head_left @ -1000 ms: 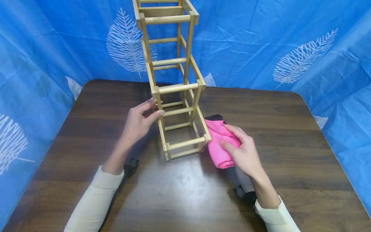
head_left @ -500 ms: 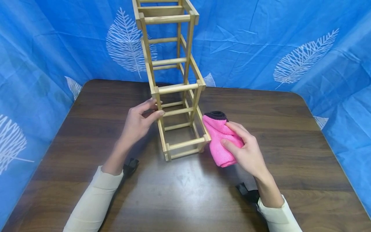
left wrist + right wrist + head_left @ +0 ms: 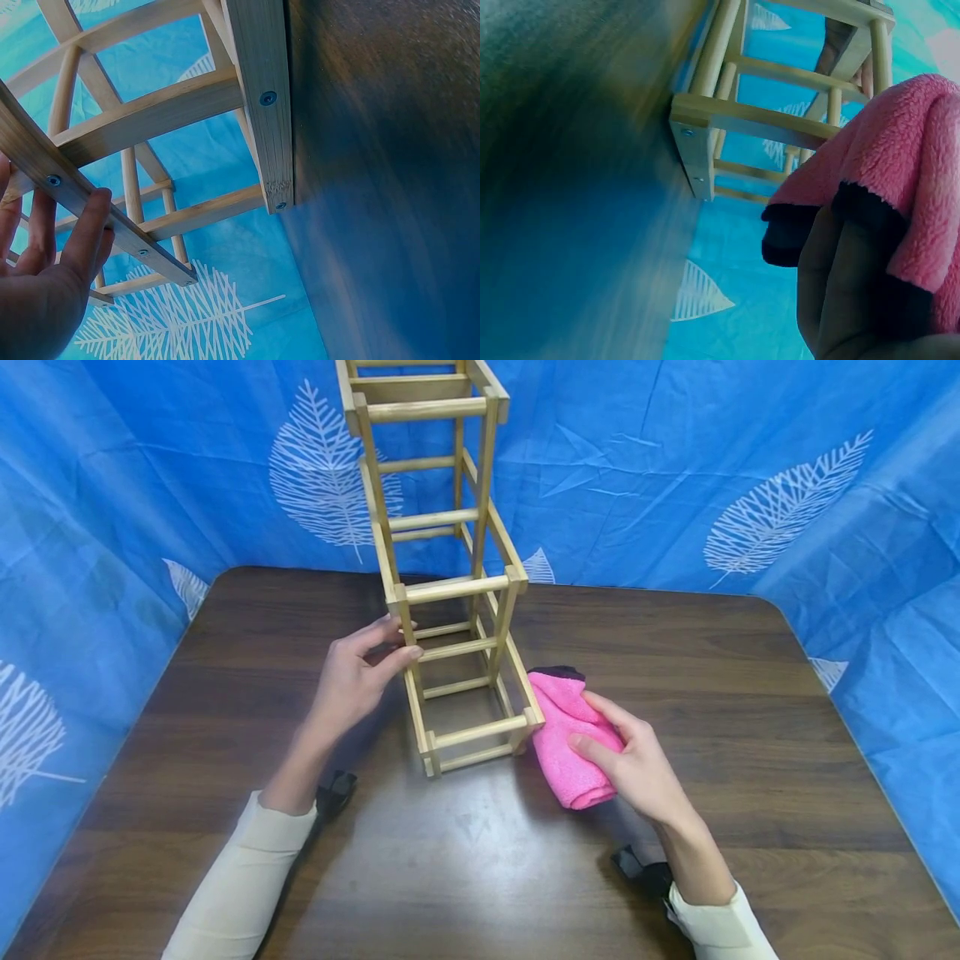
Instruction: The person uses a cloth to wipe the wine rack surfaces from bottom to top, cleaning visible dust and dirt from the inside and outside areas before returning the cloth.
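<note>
Pale wood, fixed with metal screws point(image 3: 268, 98), makes up the tiered rack point(image 3: 457, 589) standing on the brown table point(image 3: 712, 693) before me. My left hand point(image 3: 354, 675) grips its left side, thumb and fingers at a front post. My right hand point(image 3: 641, 764) clasps a fluffy pink cloth point(image 3: 562, 756), edged in black, beside the rack's lower right corner. Faint marks near a screw are too blurred to read.

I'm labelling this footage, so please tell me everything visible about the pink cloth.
The pink cloth looks soft and fluffy, with black edging. It is folded and gripped by the right hand, beside the near right corner of the wooden rack. Whether it touches the rack is unclear.
</note>
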`<action>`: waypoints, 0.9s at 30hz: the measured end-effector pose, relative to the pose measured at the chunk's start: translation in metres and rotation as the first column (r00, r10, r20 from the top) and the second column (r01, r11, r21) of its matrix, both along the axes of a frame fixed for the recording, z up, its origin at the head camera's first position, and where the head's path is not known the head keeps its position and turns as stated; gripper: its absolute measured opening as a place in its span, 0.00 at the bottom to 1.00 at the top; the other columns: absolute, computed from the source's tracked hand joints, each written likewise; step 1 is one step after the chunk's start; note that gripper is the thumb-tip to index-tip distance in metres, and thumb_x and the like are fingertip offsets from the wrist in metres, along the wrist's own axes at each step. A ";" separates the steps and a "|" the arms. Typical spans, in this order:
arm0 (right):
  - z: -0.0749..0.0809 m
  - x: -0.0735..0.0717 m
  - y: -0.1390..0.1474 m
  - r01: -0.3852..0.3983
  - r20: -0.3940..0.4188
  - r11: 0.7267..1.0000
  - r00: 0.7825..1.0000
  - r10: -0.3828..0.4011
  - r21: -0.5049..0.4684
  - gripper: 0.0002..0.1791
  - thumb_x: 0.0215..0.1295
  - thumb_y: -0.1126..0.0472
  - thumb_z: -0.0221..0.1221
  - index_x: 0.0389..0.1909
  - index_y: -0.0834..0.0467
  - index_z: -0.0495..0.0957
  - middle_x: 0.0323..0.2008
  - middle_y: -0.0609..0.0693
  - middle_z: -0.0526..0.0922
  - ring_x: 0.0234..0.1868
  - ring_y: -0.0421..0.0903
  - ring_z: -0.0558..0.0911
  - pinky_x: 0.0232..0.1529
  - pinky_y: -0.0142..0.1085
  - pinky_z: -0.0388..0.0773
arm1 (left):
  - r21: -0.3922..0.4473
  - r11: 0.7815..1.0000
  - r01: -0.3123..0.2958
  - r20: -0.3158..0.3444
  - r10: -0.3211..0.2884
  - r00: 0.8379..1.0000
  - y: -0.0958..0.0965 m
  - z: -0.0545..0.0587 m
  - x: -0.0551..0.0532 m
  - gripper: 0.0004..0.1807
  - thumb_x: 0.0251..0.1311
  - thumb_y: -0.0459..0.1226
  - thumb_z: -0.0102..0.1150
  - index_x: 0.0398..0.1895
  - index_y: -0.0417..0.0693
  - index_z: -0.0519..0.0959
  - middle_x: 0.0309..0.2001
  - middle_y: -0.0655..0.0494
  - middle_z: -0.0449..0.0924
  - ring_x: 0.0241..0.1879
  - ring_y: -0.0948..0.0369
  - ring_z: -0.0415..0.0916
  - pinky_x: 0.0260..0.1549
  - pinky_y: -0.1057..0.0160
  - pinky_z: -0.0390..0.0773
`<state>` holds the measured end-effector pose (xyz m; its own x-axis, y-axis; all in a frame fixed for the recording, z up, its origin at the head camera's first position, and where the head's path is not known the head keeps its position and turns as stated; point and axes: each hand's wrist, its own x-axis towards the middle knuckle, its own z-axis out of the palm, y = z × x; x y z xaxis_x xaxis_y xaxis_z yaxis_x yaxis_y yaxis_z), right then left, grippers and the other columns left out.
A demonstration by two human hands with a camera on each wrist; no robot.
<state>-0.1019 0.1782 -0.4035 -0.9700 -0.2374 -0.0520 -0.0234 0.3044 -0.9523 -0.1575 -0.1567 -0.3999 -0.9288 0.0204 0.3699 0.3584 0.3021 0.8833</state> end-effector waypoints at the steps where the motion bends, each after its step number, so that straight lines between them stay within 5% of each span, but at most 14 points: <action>1: -0.001 0.000 0.000 -0.002 0.014 1.000 1.000 0.002 -0.004 0.32 0.65 0.68 0.62 0.70 0.63 0.65 0.50 0.65 0.79 0.29 0.46 0.83 0.30 0.38 0.83 | 0.000 1.000 0.001 -0.003 -0.001 1.000 0.000 0.000 0.000 0.19 0.59 0.28 0.67 0.54 0.32 0.81 0.57 0.42 0.78 0.48 0.54 0.80 0.46 0.65 0.80; 11: -0.014 -0.003 -0.005 -0.044 0.063 0.999 0.997 0.045 -0.015 0.31 0.64 0.68 0.62 0.68 0.63 0.67 0.43 0.65 0.79 0.24 0.47 0.81 0.25 0.39 0.82 | 0.002 1.000 -0.001 0.004 0.001 1.000 -0.001 -0.001 0.000 0.19 0.59 0.28 0.67 0.55 0.31 0.80 0.59 0.40 0.77 0.51 0.52 0.79 0.47 0.62 0.80; 20: -0.029 -0.005 -0.008 -0.085 -0.040 0.988 0.995 0.091 0.125 0.30 0.62 0.70 0.64 0.66 0.65 0.71 0.54 0.60 0.77 0.36 0.47 0.77 0.36 0.36 0.79 | -0.015 1.000 -0.009 -0.001 0.009 1.000 -0.002 0.000 0.001 0.21 0.59 0.28 0.67 0.56 0.32 0.79 0.59 0.41 0.76 0.50 0.53 0.80 0.47 0.61 0.80; 27: -0.032 -0.006 -0.005 -0.063 -0.011 0.994 0.998 0.064 0.089 0.30 0.61 0.70 0.64 0.66 0.64 0.71 0.54 0.61 0.78 0.32 0.47 0.78 0.33 0.36 0.80 | -0.014 1.000 -0.014 -0.011 0.013 1.000 0.001 -0.002 0.001 0.20 0.59 0.29 0.67 0.55 0.32 0.80 0.56 0.39 0.79 0.49 0.52 0.80 0.46 0.62 0.81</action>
